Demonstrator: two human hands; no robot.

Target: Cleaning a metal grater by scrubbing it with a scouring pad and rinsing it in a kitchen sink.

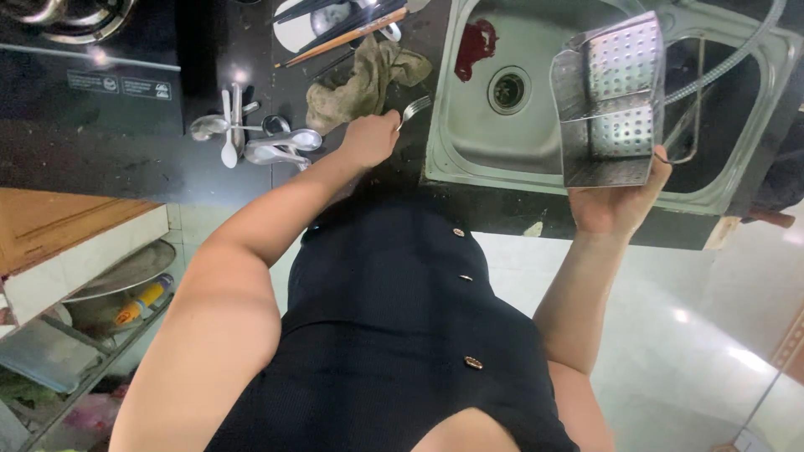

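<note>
Across the top of the view runs a dark counter [126,159], with a steel sink [469,142] sunk into its right end. Over the sink's near rim, the right hand [620,201] grips from below a perforated steel cutlery holder [610,100], a boxy drainer with two compartments, tilted so that its open mouth faces the camera; the fingers are wrapped firmly around its lower end. A red scrap [475,42] lies in the basin at its far left corner, beside the round drain [508,89]. On the counter just left of the sink, the left hand [370,138] is closed around the handle of a fork [414,107], whose tines point toward the sink's left edge. A crumpled greenish rag [360,79] lies just beyond that hand. Chopsticks [343,38] rest at the counter's far edge above the rag. Further left, a loose cluster of spoons [251,138] lies on the counter, well apart from the sink.
</note>
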